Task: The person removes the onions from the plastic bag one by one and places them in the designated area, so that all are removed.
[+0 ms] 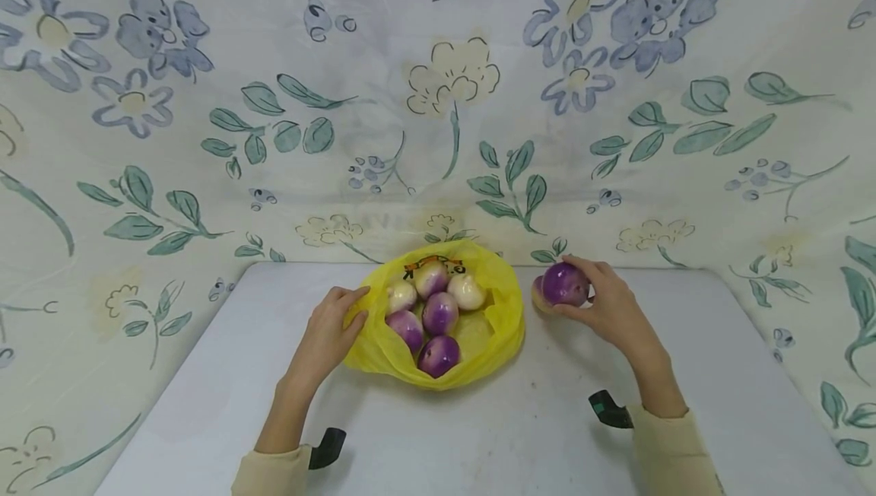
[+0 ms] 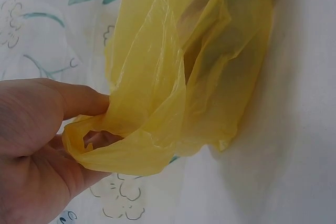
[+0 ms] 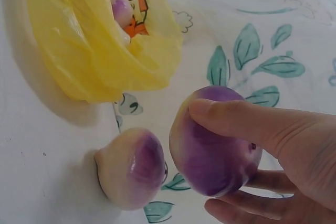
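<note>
A yellow plastic bag (image 1: 505,332) sits at the far edge of the white table (image 1: 472,443), about midway between its left and right edges. Its mouth is open toward the near edge, showing six turnips (image 1: 440,313): some mostly purple, others mostly white. An orange-and-black print (image 1: 438,262) marks the inside of the bag's far wall.

The person's left hand (image 1: 331,332) is at the side of the bag nearer the table's left edge. Its fingers pinch the bag's thin rim; in the left wrist view the thumb presses on the outside of a folded loop of plastic, and the other fingers are partly hidden behind it.

The right hand (image 1: 609,302) grasps a purple-and-white turnip (image 1: 565,285) near the far edge, between the bag and the table's far right corner. The thumb lies across one side of it, with the fingers around the other. Just beside it, a paler turnip (image 3: 131,169) lies on the table by the far edge, apart from the bag.

Beige sleeves (image 1: 674,450) cover both forearms, and a black wrist piece (image 1: 328,448) juts inward from each. Behind the table's far edge rises a white cloth (image 1: 383,85) patterned with blue flowers and green leaves.
</note>
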`<state>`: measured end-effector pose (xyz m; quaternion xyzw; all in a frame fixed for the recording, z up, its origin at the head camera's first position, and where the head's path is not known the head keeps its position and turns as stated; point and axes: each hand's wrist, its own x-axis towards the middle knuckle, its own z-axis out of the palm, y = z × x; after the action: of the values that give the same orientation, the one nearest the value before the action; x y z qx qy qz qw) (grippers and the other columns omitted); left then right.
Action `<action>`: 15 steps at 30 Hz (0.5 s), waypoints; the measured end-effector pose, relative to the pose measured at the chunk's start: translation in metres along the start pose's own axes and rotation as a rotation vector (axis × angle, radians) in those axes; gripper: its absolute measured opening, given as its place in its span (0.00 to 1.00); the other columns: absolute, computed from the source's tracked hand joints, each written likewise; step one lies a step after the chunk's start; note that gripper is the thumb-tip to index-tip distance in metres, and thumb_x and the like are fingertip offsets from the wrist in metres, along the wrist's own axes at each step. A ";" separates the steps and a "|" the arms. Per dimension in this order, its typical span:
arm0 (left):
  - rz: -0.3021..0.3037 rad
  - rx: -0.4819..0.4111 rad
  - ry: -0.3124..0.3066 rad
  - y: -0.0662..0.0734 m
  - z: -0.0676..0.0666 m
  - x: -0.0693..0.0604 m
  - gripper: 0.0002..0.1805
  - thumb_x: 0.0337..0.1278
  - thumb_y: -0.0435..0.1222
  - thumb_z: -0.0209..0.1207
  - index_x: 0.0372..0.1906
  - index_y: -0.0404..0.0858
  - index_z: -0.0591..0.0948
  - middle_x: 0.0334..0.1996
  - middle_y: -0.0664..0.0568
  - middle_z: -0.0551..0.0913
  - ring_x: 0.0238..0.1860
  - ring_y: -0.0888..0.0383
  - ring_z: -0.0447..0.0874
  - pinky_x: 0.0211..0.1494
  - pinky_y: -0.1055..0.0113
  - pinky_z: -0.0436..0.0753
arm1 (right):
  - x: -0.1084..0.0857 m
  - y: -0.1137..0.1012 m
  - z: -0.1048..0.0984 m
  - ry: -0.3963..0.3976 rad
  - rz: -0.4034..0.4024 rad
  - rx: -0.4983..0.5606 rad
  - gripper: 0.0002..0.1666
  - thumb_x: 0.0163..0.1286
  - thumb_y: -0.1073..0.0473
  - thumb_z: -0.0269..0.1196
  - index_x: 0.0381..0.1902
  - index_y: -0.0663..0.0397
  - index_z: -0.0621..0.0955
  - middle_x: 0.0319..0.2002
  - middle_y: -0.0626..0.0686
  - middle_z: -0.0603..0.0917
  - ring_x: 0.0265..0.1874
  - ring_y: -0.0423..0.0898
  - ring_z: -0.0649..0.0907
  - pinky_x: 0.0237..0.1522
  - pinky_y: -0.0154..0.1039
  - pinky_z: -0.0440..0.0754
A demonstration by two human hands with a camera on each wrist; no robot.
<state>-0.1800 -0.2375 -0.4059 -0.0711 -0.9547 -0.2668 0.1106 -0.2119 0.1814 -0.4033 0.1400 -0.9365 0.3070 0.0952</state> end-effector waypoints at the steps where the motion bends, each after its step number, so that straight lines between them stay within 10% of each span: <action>1: -0.001 -0.001 -0.001 0.000 0.000 0.000 0.21 0.63 0.30 0.60 0.61 0.32 0.78 0.47 0.39 0.79 0.46 0.46 0.80 0.52 0.51 0.85 | 0.000 0.000 -0.001 0.002 0.002 -0.003 0.47 0.55 0.53 0.75 0.70 0.48 0.68 0.59 0.67 0.74 0.50 0.62 0.79 0.48 0.56 0.86; 15: -0.011 0.001 -0.005 -0.001 0.001 0.001 0.21 0.63 0.30 0.60 0.61 0.33 0.78 0.47 0.39 0.79 0.46 0.47 0.80 0.51 0.52 0.85 | 0.000 0.009 -0.007 0.017 0.024 -0.006 0.47 0.55 0.53 0.76 0.70 0.47 0.68 0.59 0.69 0.73 0.47 0.61 0.80 0.46 0.56 0.86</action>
<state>-0.1817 -0.2378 -0.4071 -0.0665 -0.9555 -0.2668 0.1066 -0.2142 0.1928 -0.4027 0.1259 -0.9382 0.3063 0.1001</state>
